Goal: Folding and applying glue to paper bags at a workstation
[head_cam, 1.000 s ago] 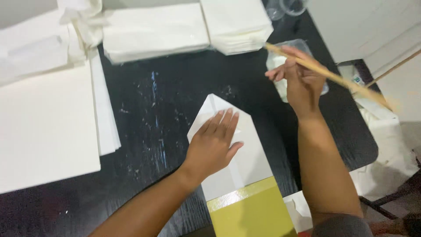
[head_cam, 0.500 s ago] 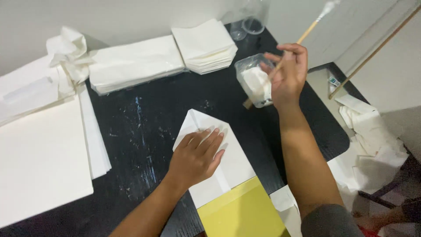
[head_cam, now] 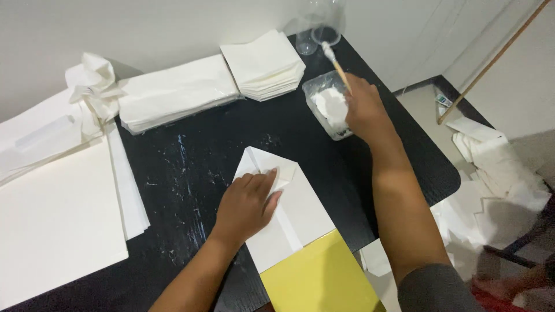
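Paper bag (head_cam: 289, 216) lies flat on the black table (head_cam: 191, 162), pointed white end away from the person, yellow part (head_cam: 321, 277) at the near edge. Left hand (head_cam: 247, 205) rests on it palm down, fingers laid together and flat, pinning the folded flap. Right hand (head_cam: 364, 107) is over the clear tub (head_cam: 332, 107) of white paste, fingers pinched round a brush (head_cam: 338, 66), white tip up toward the glass jars (head_cam: 318, 23). Judged progress: folds are made, no paste shows on the flap yet, so gluing and closing remain. Stacks of white sheets (head_cam: 173, 92) and folded pieces (head_cam: 266, 63) wait at the far edge; paper scraps (head_cam: 497, 167) lie on the floor. Against half a second ago: the right hand has dropped lower over the tub, with the brush now short and steep; the left hand has stayed put on the bag.
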